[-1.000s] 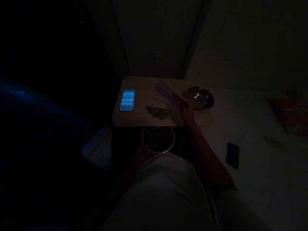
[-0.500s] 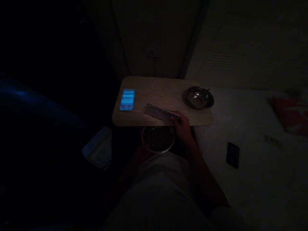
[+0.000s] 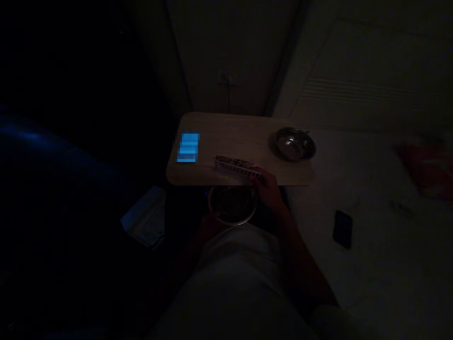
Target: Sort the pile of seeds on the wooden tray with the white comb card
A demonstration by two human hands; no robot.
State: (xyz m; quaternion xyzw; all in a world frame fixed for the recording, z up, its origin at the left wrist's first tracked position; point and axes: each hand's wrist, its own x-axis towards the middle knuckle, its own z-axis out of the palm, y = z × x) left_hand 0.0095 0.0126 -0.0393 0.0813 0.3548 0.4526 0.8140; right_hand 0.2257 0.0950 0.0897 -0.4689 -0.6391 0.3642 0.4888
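The room is very dark. My right hand (image 3: 271, 188) is closed on one end of a long flat ruler-like strip (image 3: 235, 165), which lies edge-down near the front edge of a small wooden table (image 3: 233, 134). Dark grains show along the strip. Just below the table's front edge, my left hand (image 3: 208, 222) grips the rim of a round metal bowl (image 3: 232, 204) that has dark contents. The bowl sits over my lap.
A lit blue phone screen (image 3: 188, 147) lies on the table's left part. An empty steel bowl (image 3: 295, 143) stands at its right end. A dark phone (image 3: 342, 228) rests on the white bed to the right. A pale bin (image 3: 145, 216) stands lower left.
My right hand swept the strip from the table's back toward the front edge. The dark pile of grains that lay mid-table is no longer seen there. The left hand and bowl stayed put.
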